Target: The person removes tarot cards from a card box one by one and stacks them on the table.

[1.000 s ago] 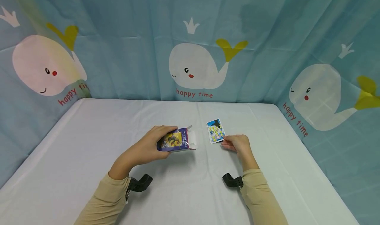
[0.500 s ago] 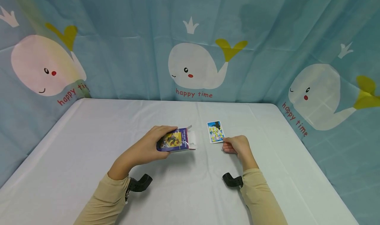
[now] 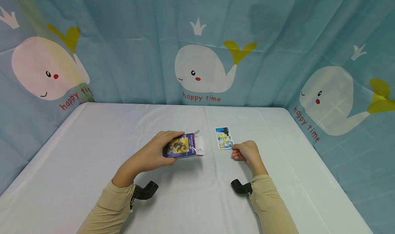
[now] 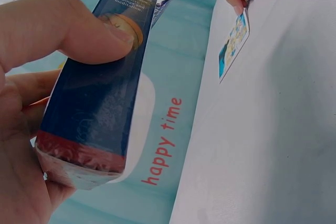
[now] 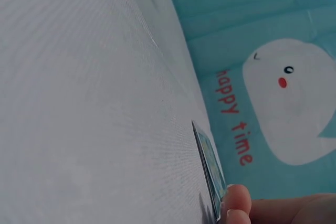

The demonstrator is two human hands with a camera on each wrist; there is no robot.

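Note:
My left hand (image 3: 151,155) grips a purple tarot card box (image 3: 180,146) above the table, thumb and fingers on opposite sides. The box's right end has its white flaps folded out. In the left wrist view the thumb presses the dark blue side panel of the box (image 4: 94,103), which carries small print. To the right, my right hand (image 3: 248,152) pinches the near right corner of a tarot card (image 3: 223,137) with a blue and yellow picture facing up. The right wrist view shows the card (image 5: 209,163) nearly edge-on, close over the cloth, with fingertips at its near end.
A white cloth covers the table (image 3: 185,206). Blue curtains (image 3: 129,69) printed with whales stand along its back and sides. A black wrist mount (image 3: 146,190) sticks out inward from the left sleeve, and another mount (image 3: 241,187) from the right.
The card has turned slightly and its far edge has come down towards me, so it looks flatter. My right fingers have shifted a little. The left hand and box stay in place.

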